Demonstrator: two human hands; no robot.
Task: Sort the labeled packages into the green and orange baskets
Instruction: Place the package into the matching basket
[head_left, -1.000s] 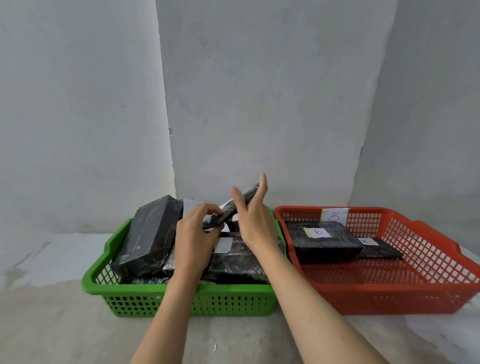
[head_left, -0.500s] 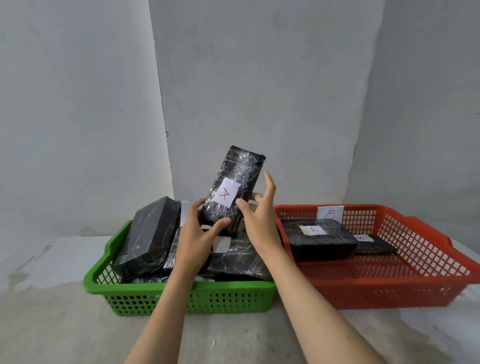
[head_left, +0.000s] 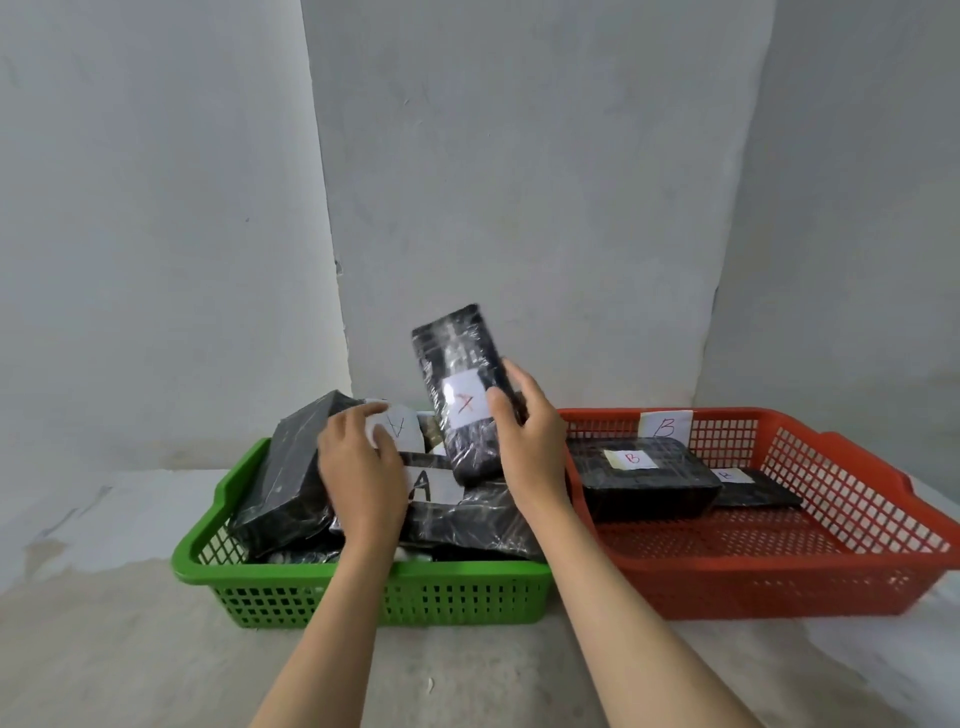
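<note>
A pale wall (head_left: 519, 182) rises close behind everything, with a grey floor (head_left: 130, 665) in front that lies bare up to the baskets' near edges.

The orange basket (head_left: 857, 571) sits on the right, its left wall touching the green one. Most of its mesh bottom is bare toward the front and right. A white tag (head_left: 665, 426) on its back rim reads "B". Inside, at the back left, lies a black parcel (head_left: 644, 483) with a label reading "B". A flatter parcel (head_left: 753, 491) lies just beside it to the right; its small label is too blurred to read for sure.

The green basket (head_left: 363, 597) on the left is packed with black wrapped parcels heaped above its rim, leaving little open room. A big block (head_left: 291, 478) leans at its left end. A parcel (head_left: 467, 514) lying across the middle carries a white label with a black "A". A white card (head_left: 400, 431) at the back shows what looks like an "A".

The right hand (head_left: 530, 447) grips a slim black package (head_left: 462, 395), held upright and tilted above the green basket's right half; its white label bears a red "A". The left hand (head_left: 363, 467) hangs over the pile, fingers loosely curled and holding nothing, apart from the package.
</note>
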